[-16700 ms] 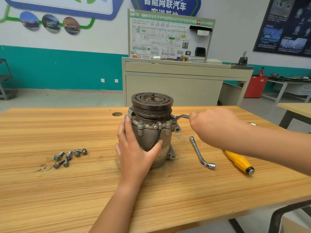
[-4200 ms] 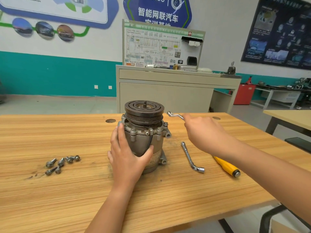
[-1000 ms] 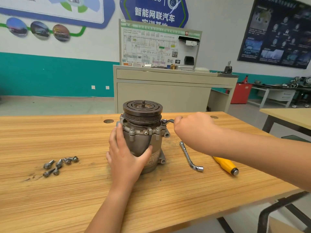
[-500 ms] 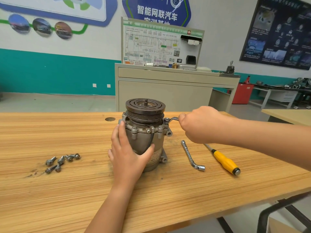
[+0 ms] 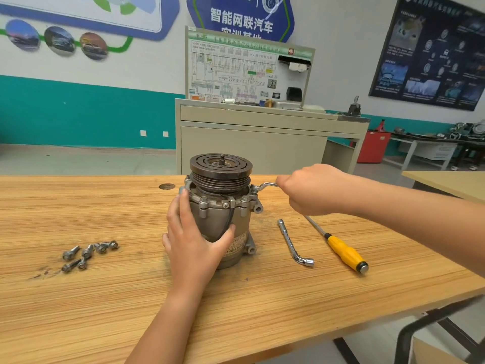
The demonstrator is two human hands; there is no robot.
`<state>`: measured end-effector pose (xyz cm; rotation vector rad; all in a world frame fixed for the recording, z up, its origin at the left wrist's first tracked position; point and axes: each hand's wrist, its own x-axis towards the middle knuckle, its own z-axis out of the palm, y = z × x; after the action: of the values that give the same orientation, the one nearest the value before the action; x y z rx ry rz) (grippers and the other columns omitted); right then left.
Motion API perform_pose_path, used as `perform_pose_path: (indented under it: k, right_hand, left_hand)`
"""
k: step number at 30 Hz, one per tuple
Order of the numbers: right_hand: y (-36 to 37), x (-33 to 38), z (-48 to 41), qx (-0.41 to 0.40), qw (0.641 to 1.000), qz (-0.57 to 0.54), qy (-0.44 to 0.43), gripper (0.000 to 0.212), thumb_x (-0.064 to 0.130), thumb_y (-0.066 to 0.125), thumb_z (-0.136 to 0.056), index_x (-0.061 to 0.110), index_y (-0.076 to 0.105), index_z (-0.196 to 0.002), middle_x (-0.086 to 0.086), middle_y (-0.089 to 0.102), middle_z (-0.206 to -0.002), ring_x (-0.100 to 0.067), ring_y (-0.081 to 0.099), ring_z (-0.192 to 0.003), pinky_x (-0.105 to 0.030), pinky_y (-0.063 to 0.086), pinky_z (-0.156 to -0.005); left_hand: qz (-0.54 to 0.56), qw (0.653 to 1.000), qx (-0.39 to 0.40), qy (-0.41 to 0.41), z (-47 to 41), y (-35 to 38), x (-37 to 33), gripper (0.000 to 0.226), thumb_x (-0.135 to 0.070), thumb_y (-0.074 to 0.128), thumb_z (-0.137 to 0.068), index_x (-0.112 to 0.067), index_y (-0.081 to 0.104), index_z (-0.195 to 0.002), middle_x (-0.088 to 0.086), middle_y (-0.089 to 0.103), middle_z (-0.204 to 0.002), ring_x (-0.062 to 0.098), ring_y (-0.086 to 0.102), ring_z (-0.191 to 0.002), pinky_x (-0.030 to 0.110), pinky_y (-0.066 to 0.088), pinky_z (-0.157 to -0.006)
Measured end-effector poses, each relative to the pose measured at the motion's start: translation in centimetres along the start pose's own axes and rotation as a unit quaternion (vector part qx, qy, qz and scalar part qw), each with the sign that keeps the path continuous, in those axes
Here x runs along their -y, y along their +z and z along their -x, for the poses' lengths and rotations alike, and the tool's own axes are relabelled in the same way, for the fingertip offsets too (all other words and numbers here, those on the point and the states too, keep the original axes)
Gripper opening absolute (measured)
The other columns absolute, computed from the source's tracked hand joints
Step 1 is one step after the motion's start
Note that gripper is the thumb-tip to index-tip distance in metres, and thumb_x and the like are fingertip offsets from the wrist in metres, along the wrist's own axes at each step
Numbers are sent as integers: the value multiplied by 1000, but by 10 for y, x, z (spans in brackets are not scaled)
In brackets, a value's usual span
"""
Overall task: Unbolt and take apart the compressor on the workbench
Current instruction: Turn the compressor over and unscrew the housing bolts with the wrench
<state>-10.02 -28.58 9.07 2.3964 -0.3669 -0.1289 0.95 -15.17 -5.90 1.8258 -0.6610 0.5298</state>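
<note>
Down from mid-air a few seconds back, the small wrench (image 5: 265, 185) now sits with its head on the flange (image 5: 210, 199) at the side nearest the right hand (image 5: 312, 190), which is closed in a fist round the handle. The left hand (image 5: 194, 245) wraps the body of the compressor (image 5: 220, 219), fingers spread up the side and thumb across the front, bracing it. The compressor stands upright on the tabletop (image 5: 105, 298) between the two hands, its grooved pulley (image 5: 221, 166) on top. From where I stand it looks like a heavy, rigid lump of cast metal that will not flex, though it is tall for its footing and could twist or tip under the pull of the wrench, so the brace on the body seems the right hold. I would guess the smooth housing is a bit greasy and slippery; the flange lugs would give surer purchase, and the pulley may spin if grabbed. Two flange bolts (image 5: 203, 202) show just above the left hand's fingertips, not yet out. Loose bolts (image 5: 86, 254) lie well out beyond the left hand. An L-shaped socket wrench (image 5: 294, 243) and a yellow-handled screwdriver (image 5: 343, 252) lie just under the right wrist.
</note>
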Motion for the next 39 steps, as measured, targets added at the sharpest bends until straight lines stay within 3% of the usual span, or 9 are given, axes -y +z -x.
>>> perform_pose_path:
  k: [6, 16, 19, 21, 24, 27, 32, 35, 39]
  right_hand:
    - [-2, 12, 1, -32, 993, 110, -10, 22, 1, 47, -89, 5, 42, -110, -1, 35, -55, -15, 33, -42, -24, 21, -35]
    - [17, -13, -22, -50, 996, 77, 7, 24, 6, 41, -91, 13, 51, -111, 3, 40, -59, -11, 37, -47, -23, 24, -40]
    - [26, -13, -58, -80, 996, 37, 12, 24, 3, 43, -91, 13, 56, -109, -1, 60, -82, -19, 59, -72, -29, 47, -67]
    - [37, -4, -83, -154, 988, -24, 3, 28, 3, 43, -92, 13, 56, -115, -4, 65, -107, -22, 60, -99, -34, 40, -95]
    - [47, 6, -102, -249, 963, -107, -3, 36, 3, 40, -93, 13, 53, -126, -3, 58, -126, -18, 53, -116, -31, 25, -106]
    - [52, 2, -91, -282, 937, -200, 56, 41, 3, 38, -95, 11, 44, -135, -9, 65, -109, -25, 60, -100, -35, 40, -91]
    - [45, -3, -35, -332, 815, -437, 185, 35, 14, 38, -98, 6, 39, -132, -6, 57, -68, -25, 56, -63, -36, 44, -55]
    - [47, 5, -2, -278, 881, -350, 154, 29, 11, 38, -96, 11, 45, -124, 3, 43, -58, -16, 44, -51, -29, 29, -44]
    - [41, 21, 16, -165, 944, -248, 144, 44, 4, 41, -91, 22, 35, -131, 2, 45, -65, -18, 46, -58, -30, 32, -45]
  left_hand:
    - [-3, 1000, -2, 1, -1, 0, -1, 106, -41, 79, -65, -18, 18, -149, 7, 27, -150, 22, 28, -136, 53, 25, -105]
    - [-2, 1000, 6, -1, 0, -1, 0, 107, -46, 76, -65, -19, 16, -150, 5, 25, -150, 21, 27, -137, 55, 24, -106]
    - [-2, 1000, 7, -2, 1, -1, -1, 107, -47, 75, -65, -20, 16, -150, 4, 24, -151, 21, 28, -137, 58, 24, -106]
    - [-1, 1000, 5, -4, 1, -1, 0, 107, -49, 73, -64, -20, 16, -150, 3, 24, -150, 21, 28, -137, 60, 25, -107]
    - [3, 1000, 1, -6, 1, -1, 0, 107, -49, 73, -62, -21, 17, -149, 3, 26, -150, 20, 28, -136, 62, 26, -105]
    - [7, 1000, 8, -2, 0, -2, -1, 107, -50, 72, -63, -22, 15, -150, 2, 24, -150, 19, 27, -137, 60, 24, -107]
    - [4, 1000, 11, 3, -1, -2, 0, 107, -47, 75, -66, -22, 14, -150, 2, 22, -151, 19, 26, -138, 58, 22, -108]
    - [4, 1000, 7, 0, 0, -2, 0, 107, -44, 77, -65, -21, 15, -150, 1, 23, -151, 19, 27, -137, 58, 23, -107]
    - [3, 1000, 7, -7, 0, -2, 0, 107, -44, 77, -65, -21, 16, -150, 2, 24, -151, 18, 25, -138, 59, 23, -108]
